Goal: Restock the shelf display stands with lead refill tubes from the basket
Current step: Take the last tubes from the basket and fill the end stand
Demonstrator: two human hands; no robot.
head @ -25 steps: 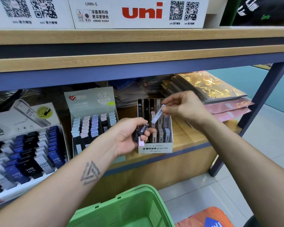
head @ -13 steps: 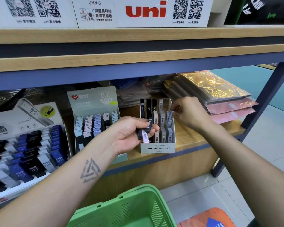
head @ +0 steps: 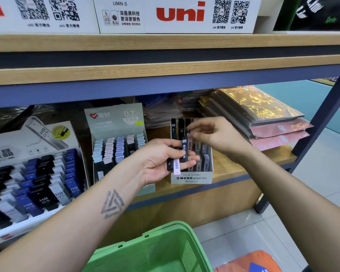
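My left hand (head: 157, 160) grips a small bunch of lead refill tubes (head: 176, 165), black ones and a pink one with a barcode, in front of the white MONO graph MG display box (head: 191, 178). The box holds rows of grey, black and pale tubes. My right hand (head: 220, 136) hovers over the box, its blurred fingers loosely bent and reaching towards the tops of the held tubes; nothing shows between them. The green basket (head: 155, 250) is below, near the bottom edge.
A grey 0.7 display stand (head: 114, 122) of pastel tubes sits left of the box, and a large HB 0.5 stand (head: 37, 173) further left. Shiny gold and pink packets (head: 263, 112) are stacked at right by the blue shelf post (head: 322, 118). The upper shelf board (head: 165, 71) overhangs.
My right hand set the pale tube it pinched down into the MONO box, then came back left, empty, towards the tubes in my left hand. My left hand stayed put.
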